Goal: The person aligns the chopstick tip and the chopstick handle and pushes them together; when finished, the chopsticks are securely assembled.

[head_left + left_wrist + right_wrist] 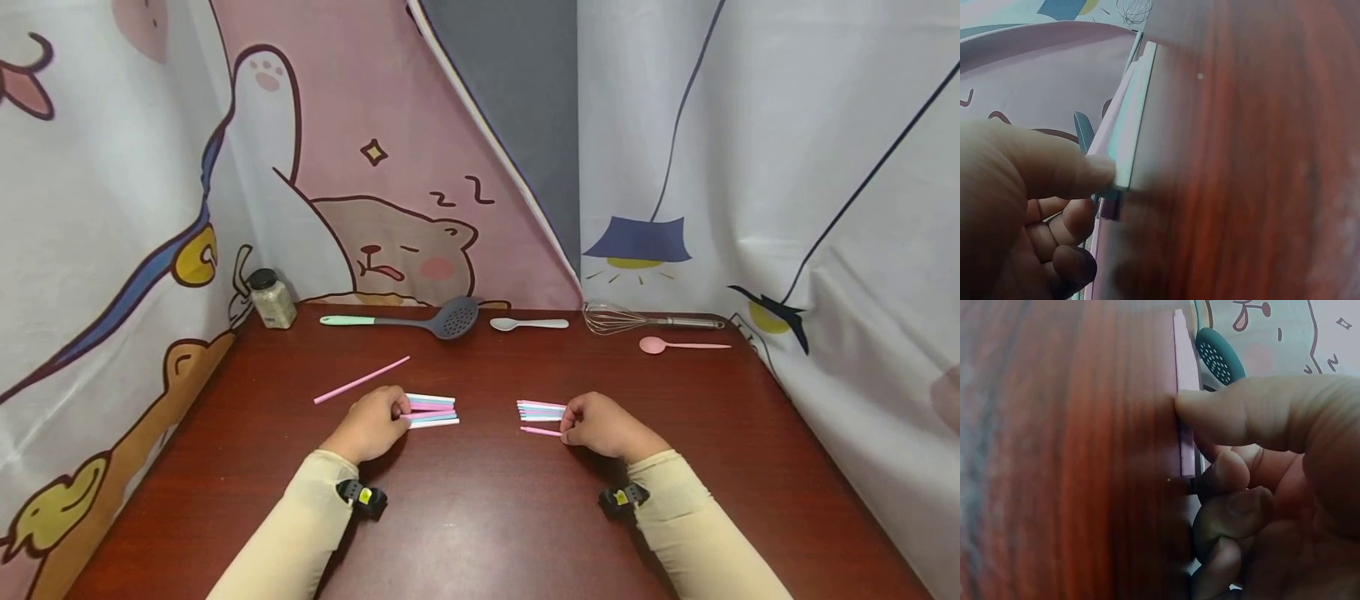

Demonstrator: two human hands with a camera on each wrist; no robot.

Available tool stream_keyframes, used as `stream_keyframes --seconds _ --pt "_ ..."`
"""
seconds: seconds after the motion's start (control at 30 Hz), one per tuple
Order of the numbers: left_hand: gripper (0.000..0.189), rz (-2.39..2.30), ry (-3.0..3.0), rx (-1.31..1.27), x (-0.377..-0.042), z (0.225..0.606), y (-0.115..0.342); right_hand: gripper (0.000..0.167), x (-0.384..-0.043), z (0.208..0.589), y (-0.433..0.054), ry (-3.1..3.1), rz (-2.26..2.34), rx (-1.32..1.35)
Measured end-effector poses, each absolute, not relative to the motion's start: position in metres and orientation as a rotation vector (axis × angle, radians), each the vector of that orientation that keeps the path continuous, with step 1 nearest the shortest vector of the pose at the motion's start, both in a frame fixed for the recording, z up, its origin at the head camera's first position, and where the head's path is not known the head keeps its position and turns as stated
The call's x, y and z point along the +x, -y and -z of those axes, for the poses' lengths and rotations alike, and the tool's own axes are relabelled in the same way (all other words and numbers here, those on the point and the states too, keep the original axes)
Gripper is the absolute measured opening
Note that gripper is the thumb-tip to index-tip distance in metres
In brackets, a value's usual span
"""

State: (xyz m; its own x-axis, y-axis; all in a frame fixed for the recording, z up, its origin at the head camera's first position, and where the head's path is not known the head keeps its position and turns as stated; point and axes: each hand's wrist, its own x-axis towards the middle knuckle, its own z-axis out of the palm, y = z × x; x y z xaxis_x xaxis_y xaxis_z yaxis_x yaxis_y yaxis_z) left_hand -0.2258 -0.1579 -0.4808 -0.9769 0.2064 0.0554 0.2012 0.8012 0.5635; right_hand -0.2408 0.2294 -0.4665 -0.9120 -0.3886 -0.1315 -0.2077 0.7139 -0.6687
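Note:
My left hand pinches the near ends of several pink, blue and white straws that fan out to the right, low over the table. In the left wrist view the thumb lies on a pale straw, the other fingers curled below. Across from it, my right hand holds a pink straw between thumb and finger, seen close up as a pink straw in the right wrist view. Just behind it lies a row of pink, blue and white straws, its right end overlapped by the fingers.
A lone pink straw lies at left. Along the back stand or lie a black-capped jar, a slotted skimmer, a white spoon, a whisk and a pink spoon. Printed curtains surround the brown table.

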Motion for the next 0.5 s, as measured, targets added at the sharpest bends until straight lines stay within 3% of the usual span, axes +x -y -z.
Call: stream_keyframes --seconds 0.5 --pt "0.013 -1.477 -2.805 0.561 -0.224 0.48 0.151 0.009 -0.23 0.456 -0.215 -2.592 1.241 -0.633"
